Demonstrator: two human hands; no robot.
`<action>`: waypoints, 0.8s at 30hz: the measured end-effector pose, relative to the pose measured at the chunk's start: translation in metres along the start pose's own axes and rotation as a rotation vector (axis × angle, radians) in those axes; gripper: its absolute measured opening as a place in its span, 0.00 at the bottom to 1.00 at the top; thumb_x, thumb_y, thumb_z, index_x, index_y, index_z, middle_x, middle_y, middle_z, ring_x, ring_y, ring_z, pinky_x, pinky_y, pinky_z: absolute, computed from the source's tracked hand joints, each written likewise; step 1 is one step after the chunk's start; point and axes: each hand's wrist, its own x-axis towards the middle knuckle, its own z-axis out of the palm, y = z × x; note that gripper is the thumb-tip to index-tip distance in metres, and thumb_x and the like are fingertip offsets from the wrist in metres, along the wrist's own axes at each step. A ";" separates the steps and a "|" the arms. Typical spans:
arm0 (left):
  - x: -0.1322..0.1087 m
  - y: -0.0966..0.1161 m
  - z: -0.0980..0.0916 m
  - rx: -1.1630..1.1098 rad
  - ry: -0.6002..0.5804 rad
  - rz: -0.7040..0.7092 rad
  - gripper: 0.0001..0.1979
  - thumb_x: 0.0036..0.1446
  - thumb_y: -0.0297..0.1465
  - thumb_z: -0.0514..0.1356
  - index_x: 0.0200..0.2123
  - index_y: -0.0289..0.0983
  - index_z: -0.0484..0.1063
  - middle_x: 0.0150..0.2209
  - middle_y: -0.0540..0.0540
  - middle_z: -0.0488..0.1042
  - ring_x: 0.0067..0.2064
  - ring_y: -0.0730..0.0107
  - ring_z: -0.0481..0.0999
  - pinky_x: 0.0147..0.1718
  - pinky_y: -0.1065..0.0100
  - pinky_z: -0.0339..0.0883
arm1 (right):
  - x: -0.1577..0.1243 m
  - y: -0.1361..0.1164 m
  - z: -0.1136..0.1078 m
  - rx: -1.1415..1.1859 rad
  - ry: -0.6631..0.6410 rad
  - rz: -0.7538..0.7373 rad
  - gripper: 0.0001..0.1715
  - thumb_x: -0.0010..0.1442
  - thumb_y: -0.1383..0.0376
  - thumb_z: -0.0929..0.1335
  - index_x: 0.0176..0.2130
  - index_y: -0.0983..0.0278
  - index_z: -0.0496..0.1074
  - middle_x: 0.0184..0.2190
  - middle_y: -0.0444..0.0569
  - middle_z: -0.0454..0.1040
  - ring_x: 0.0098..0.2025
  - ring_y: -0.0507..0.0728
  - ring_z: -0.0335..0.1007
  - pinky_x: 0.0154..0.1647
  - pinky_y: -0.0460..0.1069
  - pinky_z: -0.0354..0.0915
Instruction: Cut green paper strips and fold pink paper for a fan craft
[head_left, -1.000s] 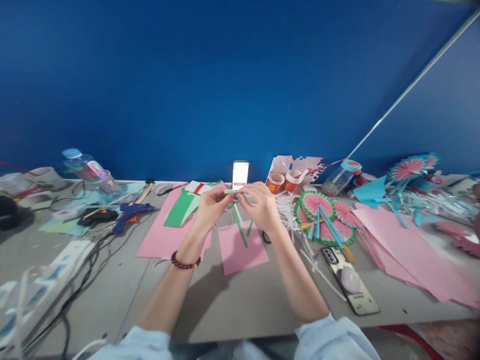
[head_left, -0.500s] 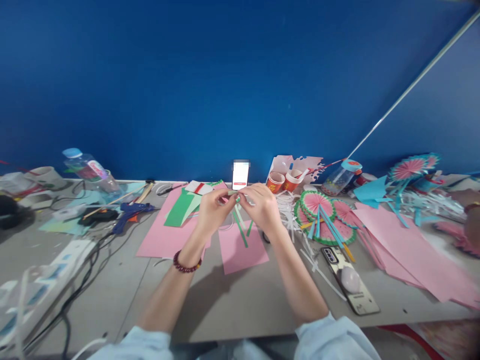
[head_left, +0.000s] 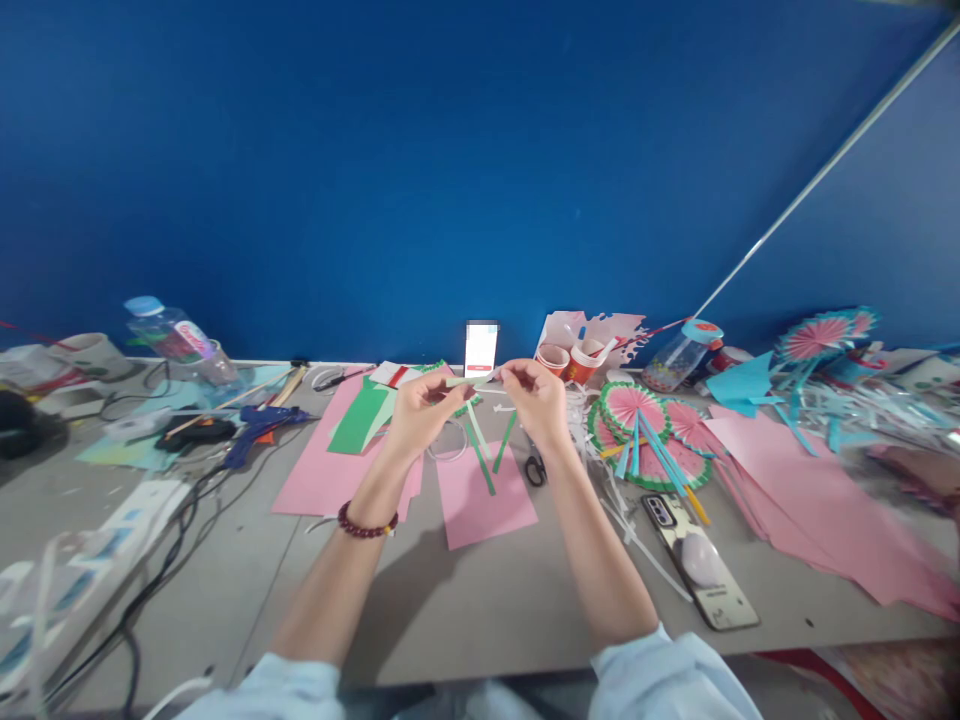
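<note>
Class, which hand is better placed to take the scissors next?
Probably the right hand: the scissors appear beside its wrist, while the left hand, pinching a pale green strip, is farther away.

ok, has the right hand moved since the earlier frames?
Yes, rightward. The right hand reached in below the lit screen before; now it ends near the screen's lower right corner.

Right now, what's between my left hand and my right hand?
In the head view, a pale green strip runs from the left hand toward the right hand; a lit screen shows just beyond it.
</note>
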 end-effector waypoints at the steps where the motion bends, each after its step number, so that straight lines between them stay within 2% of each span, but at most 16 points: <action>1: 0.001 0.000 -0.002 -0.048 0.000 -0.019 0.10 0.49 0.37 0.63 0.29 0.36 0.78 0.28 0.46 0.77 0.30 0.68 0.74 0.28 0.70 0.66 | 0.003 0.005 -0.001 0.061 0.027 0.054 0.10 0.53 0.61 0.66 0.32 0.64 0.73 0.29 0.48 0.75 0.29 0.53 0.69 0.34 0.48 0.65; 4: 0.003 0.000 -0.008 -0.129 0.014 -0.045 0.10 0.49 0.37 0.64 0.28 0.36 0.77 0.28 0.45 0.78 0.31 0.69 0.75 0.30 0.69 0.68 | 0.016 0.025 -0.008 0.235 0.104 0.193 0.13 0.50 0.57 0.67 0.31 0.65 0.72 0.28 0.47 0.75 0.27 0.51 0.68 0.30 0.47 0.65; 7: 0.006 0.000 -0.015 -0.177 0.048 -0.046 0.09 0.47 0.37 0.65 0.27 0.36 0.77 0.29 0.45 0.78 0.31 0.69 0.75 0.30 0.69 0.68 | 0.028 0.049 -0.020 0.281 0.184 0.258 0.16 0.47 0.54 0.68 0.29 0.65 0.71 0.26 0.46 0.73 0.24 0.50 0.65 0.28 0.46 0.64; 10: 0.008 0.001 -0.022 -0.212 0.067 -0.054 0.09 0.47 0.36 0.65 0.27 0.36 0.77 0.31 0.44 0.79 0.32 0.69 0.76 0.32 0.68 0.70 | 0.036 0.073 -0.036 0.159 0.309 0.292 0.16 0.47 0.54 0.67 0.29 0.65 0.71 0.22 0.44 0.71 0.23 0.51 0.65 0.27 0.47 0.63; 13: 0.009 -0.001 -0.027 -0.268 0.045 -0.052 0.07 0.47 0.35 0.66 0.27 0.37 0.77 0.32 0.44 0.79 0.34 0.67 0.77 0.33 0.67 0.70 | 0.037 0.093 -0.051 -0.137 0.407 0.329 0.14 0.47 0.58 0.66 0.30 0.66 0.74 0.23 0.47 0.74 0.27 0.56 0.69 0.30 0.49 0.64; 17: 0.011 -0.005 -0.031 -0.340 -0.004 -0.084 0.07 0.46 0.35 0.66 0.26 0.37 0.76 0.32 0.43 0.80 0.36 0.64 0.78 0.34 0.67 0.71 | 0.033 0.105 -0.058 -0.474 0.317 0.274 0.12 0.47 0.62 0.65 0.29 0.66 0.75 0.28 0.53 0.78 0.33 0.60 0.72 0.38 0.52 0.65; 20: 0.013 -0.007 -0.032 -0.350 -0.025 -0.124 0.08 0.46 0.36 0.65 0.27 0.36 0.75 0.34 0.42 0.80 0.39 0.61 0.79 0.34 0.67 0.71 | 0.030 0.106 -0.052 -0.600 0.227 0.196 0.11 0.49 0.63 0.65 0.28 0.65 0.76 0.27 0.54 0.78 0.32 0.60 0.73 0.39 0.52 0.64; 24: 0.014 -0.007 -0.031 -0.390 -0.060 -0.164 0.09 0.45 0.36 0.65 0.27 0.36 0.74 0.35 0.41 0.80 0.39 0.60 0.79 0.33 0.68 0.71 | 0.027 0.106 -0.041 -0.689 0.177 0.130 0.13 0.52 0.66 0.63 0.29 0.64 0.77 0.28 0.55 0.78 0.32 0.60 0.73 0.38 0.53 0.65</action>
